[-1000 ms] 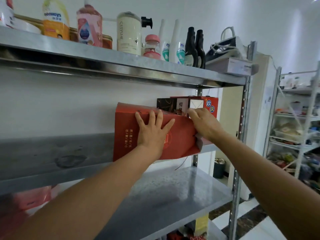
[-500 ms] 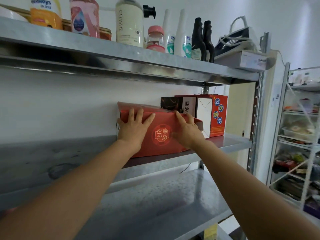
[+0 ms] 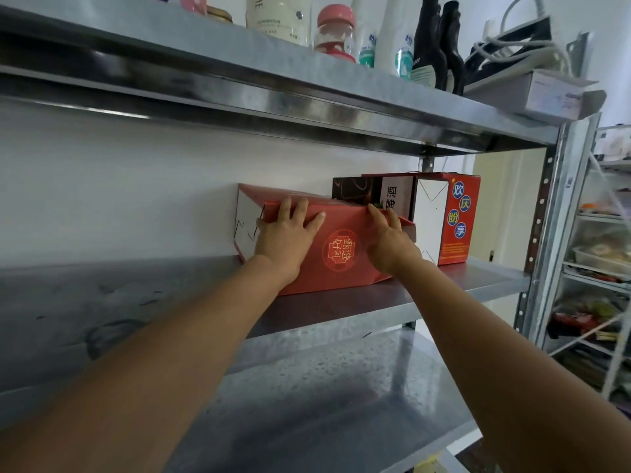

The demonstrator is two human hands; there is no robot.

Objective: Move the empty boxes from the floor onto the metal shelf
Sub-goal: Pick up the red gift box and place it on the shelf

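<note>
A red box with a round gold emblem point(image 3: 341, 254) lies on its side on the middle level of the metal shelf point(image 3: 392, 302), close to the white wall. My left hand point(image 3: 285, 238) lies flat on its front face near the left end, fingers straight and reaching the top edge. My right hand point(image 3: 389, 242) presses flat on the right part of the same face. To the right stand a dark box point(image 3: 355, 191) and a taller red and white box with blue circles point(image 3: 450, 223), both on the same level.
The top level point(image 3: 307, 83) carries several bottles, a pink-lidded jar point(image 3: 333, 32) and a white carton with cables point(image 3: 546, 93). A lower level point(image 3: 324, 404) lies below. A shelf post point(image 3: 553, 233) stands at right, with a second loaded rack point(image 3: 601, 268) beyond.
The red box went from tilted upright at the shelf edge to lying on its side, pushed back toward the wall. Both hands followed it inward, flat on its face.
</note>
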